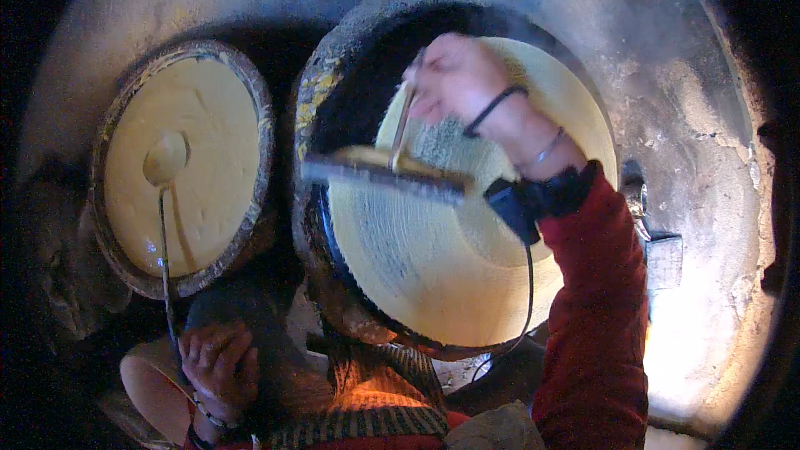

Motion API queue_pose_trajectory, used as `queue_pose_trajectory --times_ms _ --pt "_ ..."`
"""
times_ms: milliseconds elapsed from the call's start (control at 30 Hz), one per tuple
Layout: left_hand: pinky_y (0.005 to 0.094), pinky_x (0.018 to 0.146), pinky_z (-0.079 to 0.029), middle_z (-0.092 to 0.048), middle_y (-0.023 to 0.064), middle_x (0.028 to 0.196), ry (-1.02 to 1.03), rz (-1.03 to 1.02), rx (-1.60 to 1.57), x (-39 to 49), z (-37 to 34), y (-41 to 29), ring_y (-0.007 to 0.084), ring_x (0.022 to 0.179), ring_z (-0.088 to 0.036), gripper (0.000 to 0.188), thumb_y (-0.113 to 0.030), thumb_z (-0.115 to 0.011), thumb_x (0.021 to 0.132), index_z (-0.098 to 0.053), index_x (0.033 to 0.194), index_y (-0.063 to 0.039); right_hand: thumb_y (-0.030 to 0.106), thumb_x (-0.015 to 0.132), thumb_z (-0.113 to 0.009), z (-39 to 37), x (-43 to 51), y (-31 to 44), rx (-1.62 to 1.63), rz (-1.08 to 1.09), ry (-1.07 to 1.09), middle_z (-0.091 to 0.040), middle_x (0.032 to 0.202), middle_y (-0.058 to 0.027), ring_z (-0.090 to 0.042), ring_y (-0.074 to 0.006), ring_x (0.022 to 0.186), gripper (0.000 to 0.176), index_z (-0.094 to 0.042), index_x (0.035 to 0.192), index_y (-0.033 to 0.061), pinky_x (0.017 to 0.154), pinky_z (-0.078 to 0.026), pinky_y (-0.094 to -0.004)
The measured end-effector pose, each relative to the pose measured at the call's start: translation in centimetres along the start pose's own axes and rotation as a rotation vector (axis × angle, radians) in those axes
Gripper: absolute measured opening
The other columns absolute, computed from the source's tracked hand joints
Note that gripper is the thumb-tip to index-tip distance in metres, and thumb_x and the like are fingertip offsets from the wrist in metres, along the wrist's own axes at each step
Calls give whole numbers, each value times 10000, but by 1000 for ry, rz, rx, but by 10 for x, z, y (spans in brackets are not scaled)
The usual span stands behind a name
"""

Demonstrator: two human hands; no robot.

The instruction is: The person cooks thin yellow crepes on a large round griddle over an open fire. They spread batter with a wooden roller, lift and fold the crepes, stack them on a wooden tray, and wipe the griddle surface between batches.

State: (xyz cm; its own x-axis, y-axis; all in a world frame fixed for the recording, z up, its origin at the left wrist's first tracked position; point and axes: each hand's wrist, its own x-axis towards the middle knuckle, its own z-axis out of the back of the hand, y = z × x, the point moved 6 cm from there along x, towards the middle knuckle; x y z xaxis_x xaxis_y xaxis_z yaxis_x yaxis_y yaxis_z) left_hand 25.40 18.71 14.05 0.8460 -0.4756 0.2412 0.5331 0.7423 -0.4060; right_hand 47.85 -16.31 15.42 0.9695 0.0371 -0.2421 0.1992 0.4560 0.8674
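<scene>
My left hand (219, 362) is closed around the handle of a long metal ladle (164, 219). The ladle's batter-coated bowl rests in or just above pale yellow batter (219, 112) that fills a round tub (264, 131). Over a large round griddle (356, 56), my right hand (459, 78) grips the thin stick of a T-shaped spreader (387, 175). Its crosspiece, blurred, lies across the griddle's left-middle part. A thin pale flatbread or batter layer (400, 262) with circular ridges covers much of the griddle; dark surface shows at the upper left.
A rough plastered surround (681, 94) curves around tub and griddle. Orange firelight falls on striped clothing (381, 387) below the griddle. From a black device (519, 206) strapped at my right wrist, a cable (530, 287) hangs across the griddle's edge. Bright light hits the lower right.
</scene>
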Motion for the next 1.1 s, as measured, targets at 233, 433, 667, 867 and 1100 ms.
queue_pose_trajectory --times_ms 233,433,667,867,1100 --pt "445 811 -426 -644 77 987 17 50 48 6 -2 -9 282 907 -598 199 -153 -687 766 -648 954 -100 73 890 -638 163 20 -56 554 103 -457 -641 1026 -214 -676 -302 940 216 -574 1033 -76 824 -586 -370" --pt "452 819 -426 -644 80 991 8 31 95 11 -5 -21 288 915 -597 195 -151 -686 768 -649 951 -96 135 925 -581 266 -79 -160 863 382 -729 -608 1164 -175 -635 -346 1013 368 -528 1239 -50 959 -521 -418" --pt "460 827 -427 -645 84 995 -21 -3 153 8 -8 -35 296 925 -595 190 -149 -684 770 -650 947 -90 51 885 -623 281 -248 -253 812 354 -1170 -650 906 -106 -640 -277 856 48 -600 926 41 764 -544 -392" --pt "466 835 -427 -645 87 998 -39 -25 181 3 -8 -43 303 933 -593 185 -147 -683 772 -652 944 -85 -45 817 -639 232 -351 -242 160 495 -1214 -675 930 -87 -631 -176 824 125 -577 880 44 759 -533 -329" --pt "501 894 -419 -643 101 1012 8 47 142 -4 -12 -45 320 963 -587 173 -107 -668 800 -655 965 -58 -8 769 -685 140 -391 -165 -822 215 -713 -691 997 -108 -686 -274 936 231 -634 984 61 772 -559 -363"
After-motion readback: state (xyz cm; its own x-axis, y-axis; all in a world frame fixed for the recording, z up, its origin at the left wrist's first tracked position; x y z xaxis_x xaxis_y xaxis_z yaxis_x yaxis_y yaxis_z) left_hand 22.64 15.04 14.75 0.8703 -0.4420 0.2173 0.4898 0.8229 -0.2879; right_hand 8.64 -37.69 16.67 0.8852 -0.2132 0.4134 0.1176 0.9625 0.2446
